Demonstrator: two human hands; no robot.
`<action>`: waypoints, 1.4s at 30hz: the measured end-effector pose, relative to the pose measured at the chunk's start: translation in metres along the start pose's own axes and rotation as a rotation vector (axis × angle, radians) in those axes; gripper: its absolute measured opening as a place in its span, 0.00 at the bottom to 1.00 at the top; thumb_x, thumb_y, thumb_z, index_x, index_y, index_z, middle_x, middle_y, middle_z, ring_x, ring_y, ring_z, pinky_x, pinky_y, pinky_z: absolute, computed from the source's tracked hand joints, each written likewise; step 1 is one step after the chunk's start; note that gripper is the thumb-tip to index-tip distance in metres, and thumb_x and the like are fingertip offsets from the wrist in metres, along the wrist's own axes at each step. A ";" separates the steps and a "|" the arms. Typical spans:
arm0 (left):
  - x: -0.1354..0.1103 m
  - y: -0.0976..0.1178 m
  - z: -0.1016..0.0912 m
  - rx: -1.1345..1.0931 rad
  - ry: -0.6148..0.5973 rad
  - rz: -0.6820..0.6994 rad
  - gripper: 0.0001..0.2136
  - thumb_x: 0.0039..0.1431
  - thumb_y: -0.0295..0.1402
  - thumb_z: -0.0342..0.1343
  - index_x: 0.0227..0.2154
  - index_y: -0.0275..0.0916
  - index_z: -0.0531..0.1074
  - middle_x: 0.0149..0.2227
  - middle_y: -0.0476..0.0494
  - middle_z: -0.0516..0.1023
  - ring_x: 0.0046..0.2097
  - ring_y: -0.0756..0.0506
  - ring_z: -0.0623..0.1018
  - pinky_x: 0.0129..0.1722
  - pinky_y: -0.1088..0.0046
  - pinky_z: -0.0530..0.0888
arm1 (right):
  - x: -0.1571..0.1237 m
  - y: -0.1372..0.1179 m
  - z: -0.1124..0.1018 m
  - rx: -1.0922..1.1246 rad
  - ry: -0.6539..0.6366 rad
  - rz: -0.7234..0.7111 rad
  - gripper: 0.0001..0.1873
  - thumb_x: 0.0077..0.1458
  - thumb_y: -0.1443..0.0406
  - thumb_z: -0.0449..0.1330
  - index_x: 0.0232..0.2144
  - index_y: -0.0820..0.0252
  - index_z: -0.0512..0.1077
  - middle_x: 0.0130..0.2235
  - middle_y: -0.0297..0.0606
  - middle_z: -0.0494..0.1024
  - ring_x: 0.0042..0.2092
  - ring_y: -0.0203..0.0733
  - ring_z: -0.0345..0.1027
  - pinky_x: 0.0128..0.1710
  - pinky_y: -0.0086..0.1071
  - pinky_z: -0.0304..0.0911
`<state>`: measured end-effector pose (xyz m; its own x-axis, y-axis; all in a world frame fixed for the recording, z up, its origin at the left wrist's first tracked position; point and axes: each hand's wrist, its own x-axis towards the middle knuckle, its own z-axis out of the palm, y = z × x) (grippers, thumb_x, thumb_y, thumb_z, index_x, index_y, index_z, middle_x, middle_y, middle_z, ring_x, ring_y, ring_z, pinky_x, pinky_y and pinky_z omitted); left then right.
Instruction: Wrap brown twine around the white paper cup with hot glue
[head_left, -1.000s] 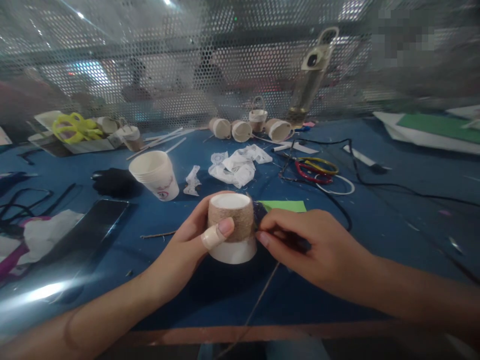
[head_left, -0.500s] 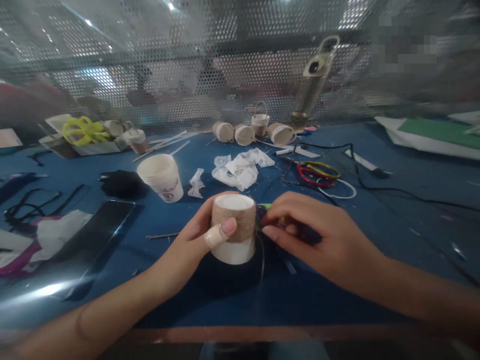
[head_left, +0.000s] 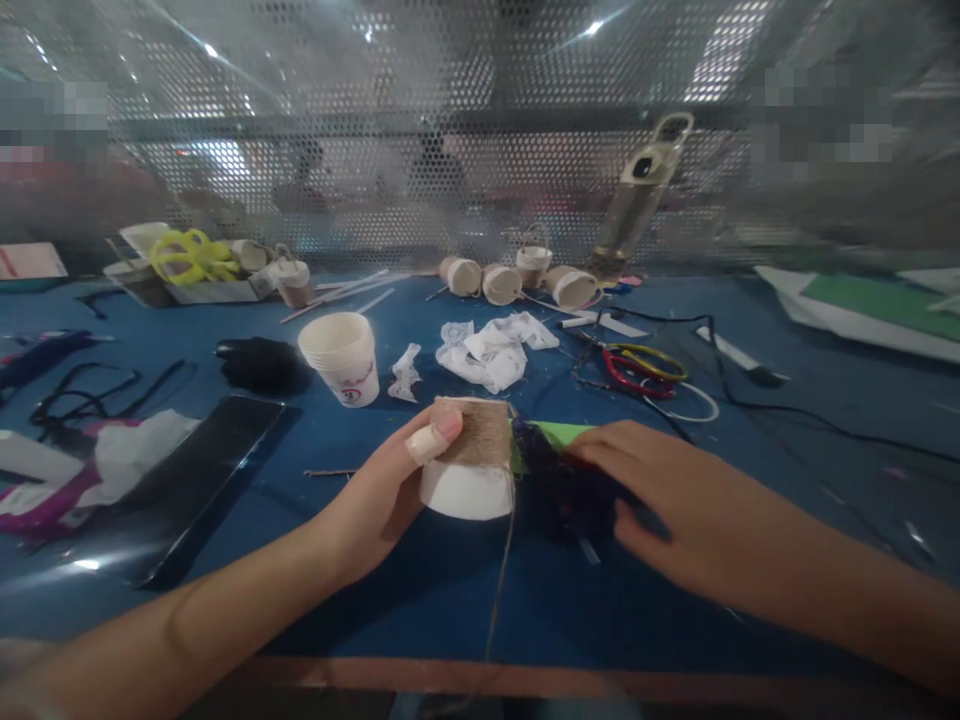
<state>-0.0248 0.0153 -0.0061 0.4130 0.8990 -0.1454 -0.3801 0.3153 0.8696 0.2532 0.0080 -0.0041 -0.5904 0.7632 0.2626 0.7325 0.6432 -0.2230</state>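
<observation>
My left hand [head_left: 409, 465] is closed around a paper cup [head_left: 466, 492], its thumb with a bandage-like wrap pressed on the brown twine [head_left: 484, 432] wound about the cup. The cup is tilted, white part towards me. A loose end of twine hangs from its right side towards the table's front edge. My right hand [head_left: 660, 500] is to the right of the cup, thumb and fingers apart. Its fingertips are close to a dark bluish thing [head_left: 551, 465], too dim to name; whether they touch cannot be made out. A bright green piece [head_left: 562, 432] lies behind it.
A stack of white paper cups [head_left: 341, 360], white lace [head_left: 495, 350] and a black phone-like slab [head_left: 217, 480] lie on the blue table. Several twine-wrapped cups [head_left: 501, 285] stand behind. Red-and-yellow-handled tools [head_left: 645, 370], a black cable [head_left: 720, 350] and a bottle [head_left: 637, 200] are at right.
The cup has tipped, so its open top no longer shows. My right hand has moved right, away from the cup, and its fingers have spread. The twine now hangs forward.
</observation>
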 end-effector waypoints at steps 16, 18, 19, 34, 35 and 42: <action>0.001 0.000 0.000 -0.100 0.072 -0.024 0.13 0.62 0.43 0.65 0.43 0.41 0.85 0.39 0.45 0.88 0.42 0.42 0.84 0.44 0.69 0.79 | 0.005 0.007 -0.022 0.130 0.246 0.194 0.09 0.59 0.65 0.60 0.41 0.47 0.66 0.43 0.39 0.77 0.39 0.53 0.73 0.35 0.44 0.65; 0.001 0.001 0.001 -0.123 0.094 -0.021 0.12 0.63 0.42 0.65 0.44 0.41 0.85 0.41 0.45 0.88 0.43 0.42 0.85 0.45 0.68 0.80 | 0.008 0.000 -0.021 0.164 0.395 0.197 0.07 0.60 0.63 0.62 0.38 0.46 0.67 0.43 0.38 0.76 0.42 0.54 0.72 0.39 0.47 0.66; 0.000 0.002 0.002 -0.133 0.113 -0.022 0.12 0.63 0.42 0.65 0.44 0.41 0.85 0.43 0.44 0.88 0.44 0.41 0.85 0.45 0.68 0.80 | 0.009 -0.003 -0.019 0.196 0.443 0.176 0.06 0.61 0.63 0.62 0.36 0.46 0.67 0.43 0.37 0.76 0.44 0.53 0.72 0.43 0.47 0.67; -0.003 0.006 0.010 -0.174 0.054 -0.031 0.17 0.62 0.40 0.64 0.48 0.35 0.83 0.44 0.37 0.88 0.40 0.36 0.86 0.38 0.58 0.86 | 0.001 0.006 0.004 0.652 0.203 -0.123 0.06 0.60 0.70 0.62 0.34 0.54 0.69 0.34 0.31 0.74 0.33 0.35 0.70 0.31 0.31 0.64; -0.003 0.006 0.011 -0.172 0.063 -0.031 0.17 0.60 0.41 0.65 0.46 0.35 0.83 0.43 0.37 0.88 0.39 0.37 0.87 0.38 0.60 0.86 | 0.000 0.006 0.005 0.646 0.188 -0.116 0.06 0.60 0.70 0.62 0.33 0.54 0.69 0.33 0.30 0.74 0.32 0.34 0.69 0.30 0.31 0.63; -0.003 0.007 0.014 -0.165 0.095 -0.073 0.17 0.52 0.40 0.72 0.42 0.36 0.85 0.36 0.41 0.88 0.35 0.39 0.86 0.35 0.63 0.86 | -0.005 -0.001 0.005 0.500 0.182 -0.008 0.11 0.61 0.67 0.61 0.29 0.53 0.63 0.29 0.27 0.70 0.27 0.32 0.64 0.25 0.30 0.57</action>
<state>-0.0172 0.0110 0.0071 0.3679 0.8941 -0.2555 -0.4858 0.4191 0.7670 0.2535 0.0040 -0.0095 -0.4945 0.7639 0.4146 0.4506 0.6332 -0.6293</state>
